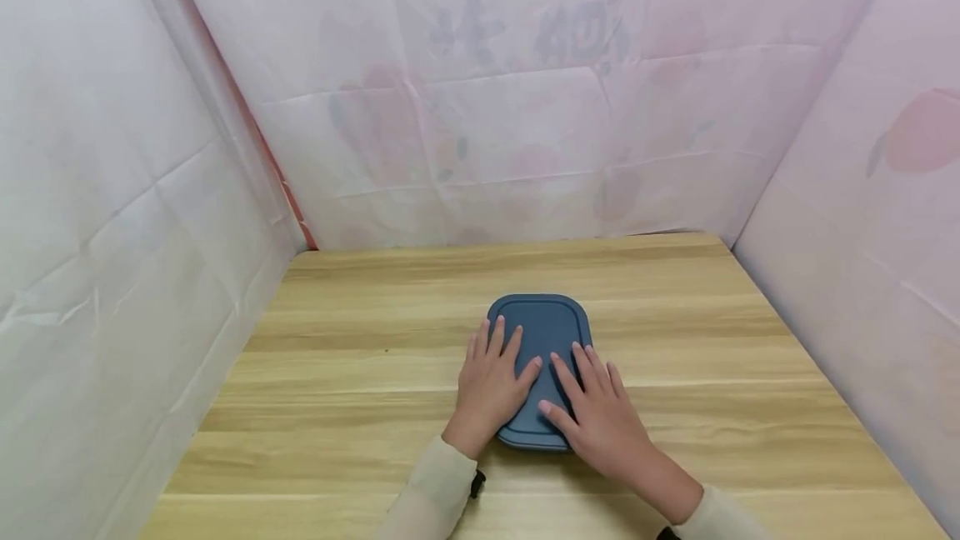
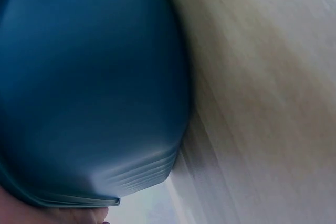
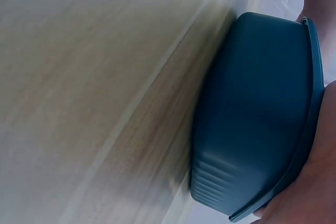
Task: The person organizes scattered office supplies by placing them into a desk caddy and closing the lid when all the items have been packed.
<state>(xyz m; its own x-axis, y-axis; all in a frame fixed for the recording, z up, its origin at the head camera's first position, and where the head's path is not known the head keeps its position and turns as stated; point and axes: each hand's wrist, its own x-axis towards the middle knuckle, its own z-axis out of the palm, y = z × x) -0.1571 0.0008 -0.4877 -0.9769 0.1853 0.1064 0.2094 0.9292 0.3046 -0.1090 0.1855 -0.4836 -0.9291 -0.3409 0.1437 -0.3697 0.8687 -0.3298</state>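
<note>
A dark blue lidded box [image 1: 551,327] with rounded corners lies on the wooden table. My left hand [image 1: 491,382] rests on the left part of its lid, fingers spread and pointing away from me. On the lid's right edge lies my right hand [image 1: 600,419], its fingers also spread out. Seen from the side, the box [image 2: 105,77] has a smooth wall with ridges near one end, and part of the left hand [image 2: 47,213] shows at the lid's rim. The right wrist view shows the opposite wall of the box [image 3: 252,114], with the right hand [image 3: 299,195] against the lid.
The light wooden table [image 1: 360,407] extends around the box on every side. A pale printed sheet [image 1: 495,132] hangs behind the table's far edge. More sheeting stands on the left [image 1: 135,257] and on the right [image 1: 862,257].
</note>
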